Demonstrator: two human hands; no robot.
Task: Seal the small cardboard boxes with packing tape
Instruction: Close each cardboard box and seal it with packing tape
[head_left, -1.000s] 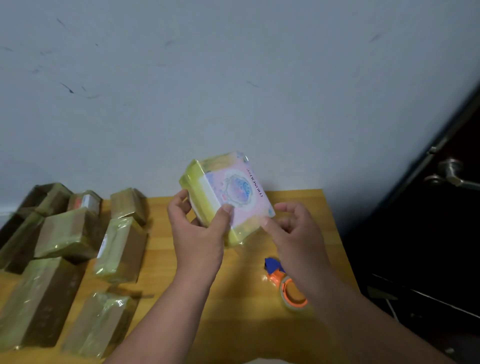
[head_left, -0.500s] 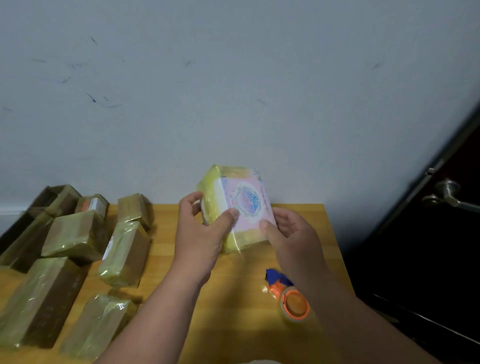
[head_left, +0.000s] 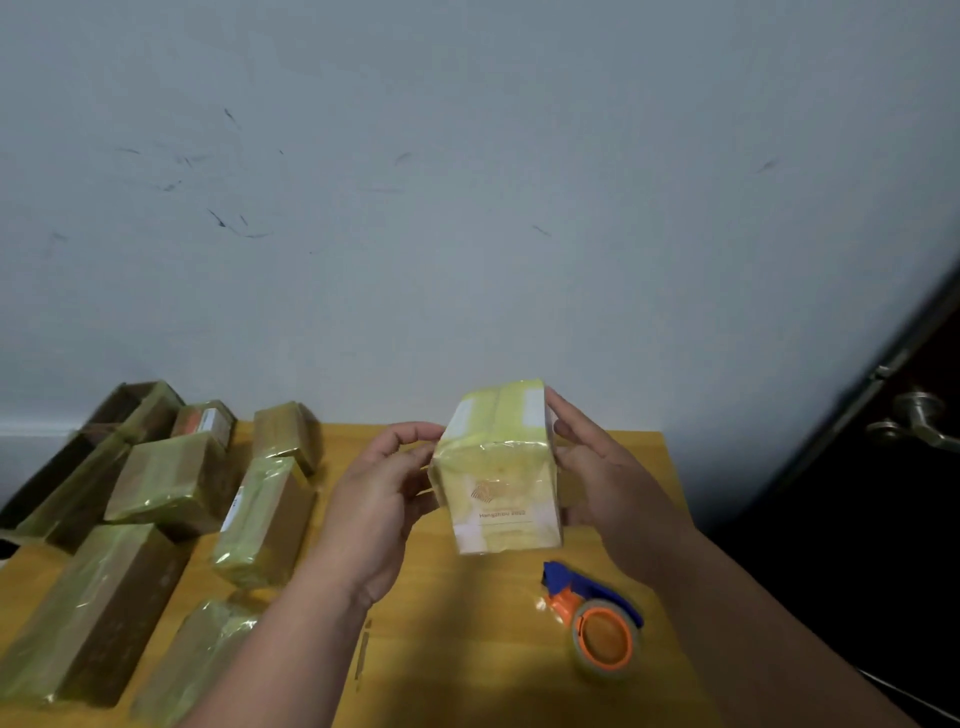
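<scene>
I hold a small white box (head_left: 498, 478), wrapped in yellowish tape, upright above the wooden table (head_left: 467, 649). A faint gold logo and small print face me. My left hand (head_left: 379, 499) pinches its left edge between thumb and fingers. My right hand (head_left: 597, 467) holds its right side, fingers along the side and the thumb lower down. A tape dispenser (head_left: 597, 623), orange and blue with a clear roll, lies on the table below my right hand.
Several tape-wrapped brown boxes (head_left: 171, 483) lie on the left half of the table, up to the wall. A grey-white wall stands close behind. To the right is a dark door with a metal handle (head_left: 919, 423).
The box has been turned in my hands: the pink face with the round picture is gone, and a plain face with a gold logo faces me now. The view has tilted.
</scene>
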